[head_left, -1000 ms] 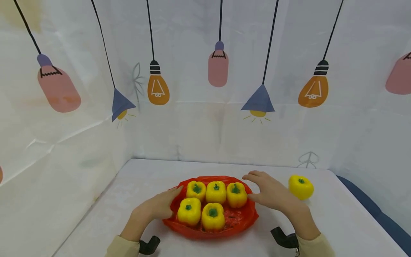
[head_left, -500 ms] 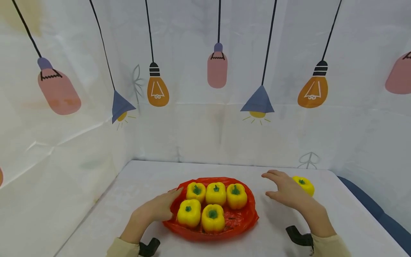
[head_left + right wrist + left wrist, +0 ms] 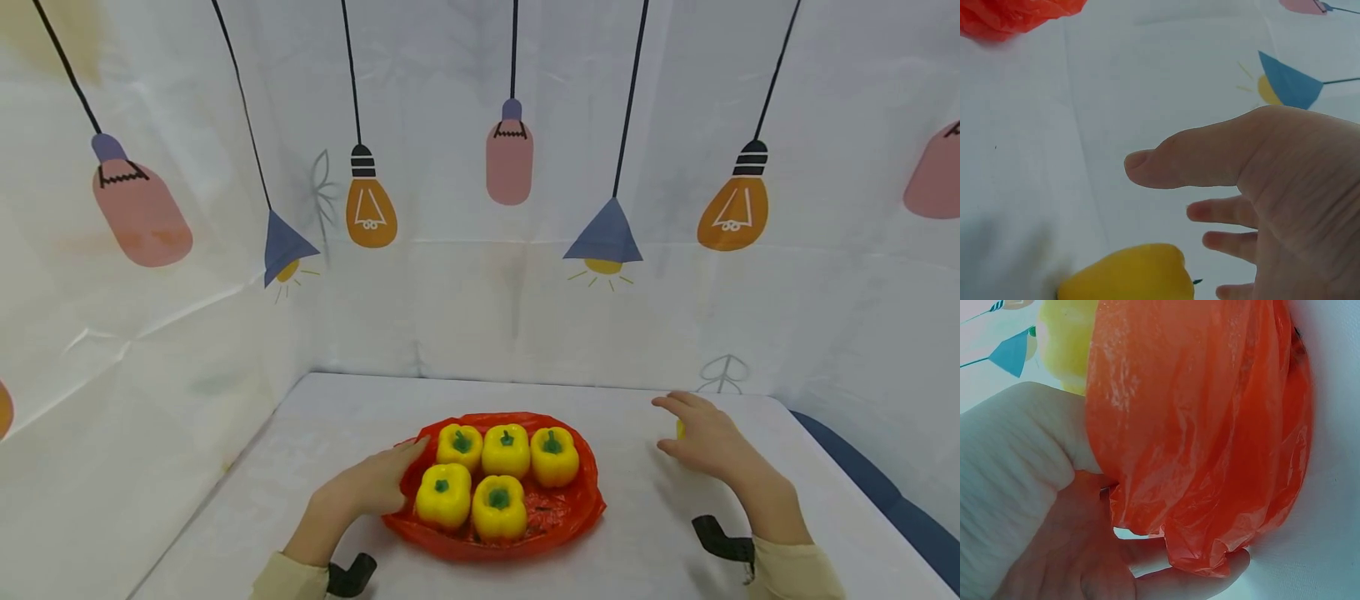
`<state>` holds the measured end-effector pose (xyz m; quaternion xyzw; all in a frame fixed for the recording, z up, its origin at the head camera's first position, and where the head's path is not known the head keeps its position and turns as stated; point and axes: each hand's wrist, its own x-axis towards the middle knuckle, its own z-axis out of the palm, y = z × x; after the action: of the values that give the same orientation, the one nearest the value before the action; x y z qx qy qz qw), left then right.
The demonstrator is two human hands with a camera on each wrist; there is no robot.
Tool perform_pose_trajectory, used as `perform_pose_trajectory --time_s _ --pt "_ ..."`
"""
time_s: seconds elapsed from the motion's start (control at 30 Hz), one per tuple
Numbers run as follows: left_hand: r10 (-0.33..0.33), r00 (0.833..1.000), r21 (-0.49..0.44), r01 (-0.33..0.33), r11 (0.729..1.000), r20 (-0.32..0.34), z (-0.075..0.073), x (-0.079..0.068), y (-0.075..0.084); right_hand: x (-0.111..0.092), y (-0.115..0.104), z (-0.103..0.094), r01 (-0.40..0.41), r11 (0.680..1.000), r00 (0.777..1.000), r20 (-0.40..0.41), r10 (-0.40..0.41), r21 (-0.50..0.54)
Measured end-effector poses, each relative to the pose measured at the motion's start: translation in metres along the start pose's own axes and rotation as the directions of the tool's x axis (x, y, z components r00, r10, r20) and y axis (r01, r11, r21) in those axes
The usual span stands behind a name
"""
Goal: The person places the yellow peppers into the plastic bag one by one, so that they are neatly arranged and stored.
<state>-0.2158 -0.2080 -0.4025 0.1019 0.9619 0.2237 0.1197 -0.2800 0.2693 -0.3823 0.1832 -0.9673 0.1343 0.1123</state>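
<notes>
A round, shallow tray [image 3: 457, 548] covered in red plastic sits mid-table with several yellow bell peppers [image 3: 498, 510] standing in it, stems up. My left hand [image 3: 367, 485] grips its left edge; in the left wrist view the thumb goes over the rim and the fingers lie along the outside of the red plastic [image 3: 1204, 419]. Off to the right, my right hand [image 3: 708, 437] is over a loose yellow bell pepper, which it mostly hides in the head view. The right wrist view shows that pepper [image 3: 1132, 275] apart from the spread thumb and fingers.
The white tabletop [image 3: 360, 400] meets a white sheet wall [image 3: 465, 308] printed with hanging lamps at the back and left. Beyond the table's right edge is a dark blue surface [image 3: 862, 475]. A black mount [image 3: 723, 540] is worn at each wrist.
My right hand has moved away from the tray's right side, rightward to the loose pepper, now mostly covering it in the head view. The left hand and the tray stay in place.
</notes>
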Motion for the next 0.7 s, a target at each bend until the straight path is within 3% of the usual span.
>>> perform_pose_trajectory --time_s 0.13,0.3,0.6,0.7 --pt "0.016 1.000 0.005 -0.016 1.000 0.001 0.001 0.001 -0.001 -0.003 0.011 -0.001 -0.051 0.999 0.998 0.046 0.052 -0.011" --pt "0.036 0.999 0.014 -0.036 0.999 0.000 0.002 0.002 -0.003 -0.007 0.022 0.000 -0.062 0.998 0.994 0.088 0.059 0.032" --pt "0.006 1.000 -0.005 -0.006 1.000 0.010 0.000 0.002 -0.002 -0.011 0.026 -0.004 -0.125 0.992 0.988 0.097 0.123 0.010" --pt "0.012 1.000 -0.011 -0.011 1.000 0.007 0.000 0.002 -0.002 -0.010 0.027 -0.005 -0.157 0.987 0.979 0.135 0.153 0.019"
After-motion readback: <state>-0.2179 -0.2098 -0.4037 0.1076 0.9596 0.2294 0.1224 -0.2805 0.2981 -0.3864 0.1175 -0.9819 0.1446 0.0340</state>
